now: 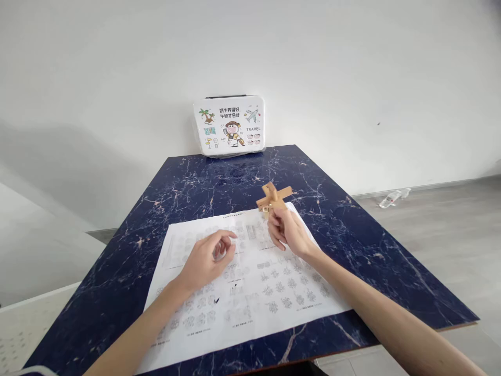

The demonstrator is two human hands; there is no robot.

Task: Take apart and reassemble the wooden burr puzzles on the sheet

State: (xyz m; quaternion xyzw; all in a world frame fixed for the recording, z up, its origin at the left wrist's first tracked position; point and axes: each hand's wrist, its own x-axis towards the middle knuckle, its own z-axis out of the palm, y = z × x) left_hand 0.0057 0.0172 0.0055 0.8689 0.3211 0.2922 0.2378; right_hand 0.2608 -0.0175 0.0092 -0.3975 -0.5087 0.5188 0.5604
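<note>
My right hand (287, 230) is closed on one end of a wooden interlocking puzzle (275, 197), holding it over the far edge of the sheet. Its light brown blocks cross one another, and the fingers cover its near part. On the table, a white instruction sheet (250, 271) shows rows of small line drawings and printed text. Just above the left half of that sheet is my left hand (211, 256). Its fingers are loosely curved, with a gap between thumb and forefinger and nothing held.
The table (230, 183) has a dark blue, marble-patterned top. At its far edge a white case (230, 125) with cartoon travel prints leans by the wall. A clear plastic bottle (394, 197) lies on the grey floor to the right.
</note>
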